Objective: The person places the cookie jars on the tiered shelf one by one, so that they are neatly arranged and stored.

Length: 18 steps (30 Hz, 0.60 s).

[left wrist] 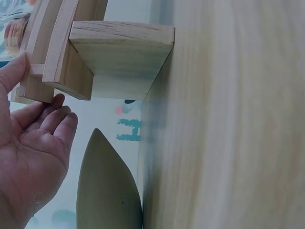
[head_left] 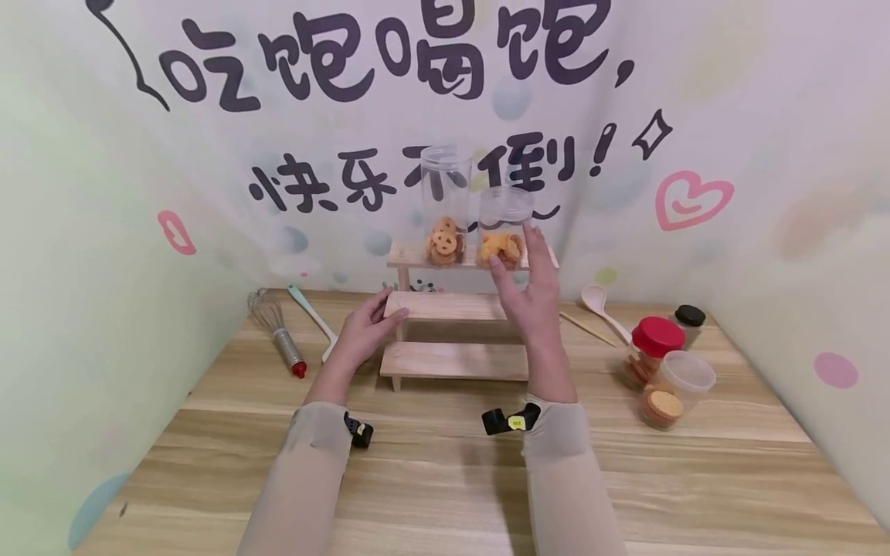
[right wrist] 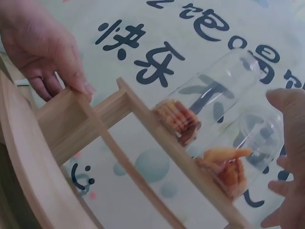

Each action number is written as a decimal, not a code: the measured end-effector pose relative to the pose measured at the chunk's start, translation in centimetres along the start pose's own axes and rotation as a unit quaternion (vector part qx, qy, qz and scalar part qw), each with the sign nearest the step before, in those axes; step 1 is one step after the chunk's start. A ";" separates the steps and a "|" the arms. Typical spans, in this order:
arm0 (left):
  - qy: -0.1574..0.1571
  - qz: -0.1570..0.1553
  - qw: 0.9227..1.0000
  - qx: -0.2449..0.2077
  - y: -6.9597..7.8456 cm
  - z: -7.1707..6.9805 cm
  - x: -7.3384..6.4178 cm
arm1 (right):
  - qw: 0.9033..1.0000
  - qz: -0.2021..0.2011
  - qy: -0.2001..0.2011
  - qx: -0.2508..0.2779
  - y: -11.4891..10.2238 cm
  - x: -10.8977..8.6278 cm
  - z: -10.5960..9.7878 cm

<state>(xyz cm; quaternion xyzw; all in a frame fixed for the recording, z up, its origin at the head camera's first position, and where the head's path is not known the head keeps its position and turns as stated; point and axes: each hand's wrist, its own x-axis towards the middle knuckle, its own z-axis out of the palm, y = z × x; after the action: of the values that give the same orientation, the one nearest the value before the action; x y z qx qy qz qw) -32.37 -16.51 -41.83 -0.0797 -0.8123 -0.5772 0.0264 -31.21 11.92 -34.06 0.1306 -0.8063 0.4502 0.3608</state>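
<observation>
A three-tier wooden shelf (head_left: 455, 359) stands on the table. My left hand (head_left: 360, 330) holds the left end of its middle tier, thumb on top and fingers underneath, as the left wrist view (left wrist: 40, 143) also shows. On the top tier stand a tall clear jar (head_left: 445, 193) with round cookies and a shorter clear jar (head_left: 506, 207) with orange-brown snacks. Beside the shorter jar is my right hand (head_left: 534, 305), its fingers spread and extended. In the right wrist view, a gap shows between those fingers (right wrist: 286, 188) and the jar.
Left of the shelf lie a whisk (head_left: 281, 332) and a blue-tipped utensil (head_left: 311, 313). To the right are a pale spoon (head_left: 603, 305), a thin wooden stick (head_left: 587, 328), a red-lidded jar (head_left: 657, 340), a black-lidded jar (head_left: 690, 320) and a clear-lidded cookie jar (head_left: 677, 382). A printed cloth hangs behind.
</observation>
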 end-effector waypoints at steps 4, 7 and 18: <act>0.002 0.003 1.000 0.009 0.1 0.1 -0.2 | 0.997 -0.007 -0.060 -0.048 -0.8 -0.5 -0.9; 0.004 -0.003 1.000 0.015 0.1 0.3 -0.3 | 0.993 -0.015 -0.088 -0.083 -0.8 -1.2 -2.1; 0.000 0.003 1.000 0.016 0.4 0.1 -0.4 | 0.975 -0.039 -0.124 -0.182 2.5 -3.9 -10.4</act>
<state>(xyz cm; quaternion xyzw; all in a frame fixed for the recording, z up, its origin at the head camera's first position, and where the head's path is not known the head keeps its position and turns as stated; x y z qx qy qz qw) -31.92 -16.36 -41.56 -0.0819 -0.8211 -0.5640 0.0297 -24.94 21.40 -34.87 0.1491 -0.9075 0.2612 0.2933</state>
